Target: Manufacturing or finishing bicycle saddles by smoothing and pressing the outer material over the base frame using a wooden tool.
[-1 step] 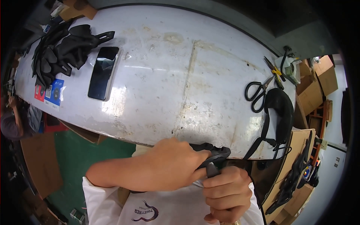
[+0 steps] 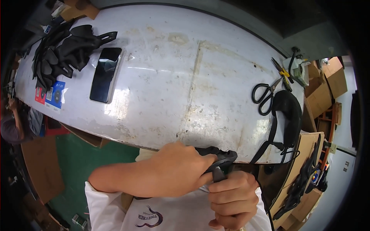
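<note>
At the front edge of the table my left hand (image 2: 187,165) is closed on a black moulded piece (image 2: 227,156), which looks soft and pokes out past the fingers. My right hand (image 2: 233,200) makes a fist around a tool with a broad grey tip (image 2: 218,175). That tip points up toward the black piece, close to the left fingertips. The tool's handle is mostly hidden in the fist, so its kind cannot be told. Whether the tip touches the piece is unclear.
A phone (image 2: 106,76) and a heap of black pieces (image 2: 73,50) lie at the left, near a printed card (image 2: 56,96). On the right are scissors (image 2: 264,98), yellow-handled pliers (image 2: 284,75) and a black strapped pouch-like item (image 2: 290,119). Cardboard boxes (image 2: 320,100) stand beyond.
</note>
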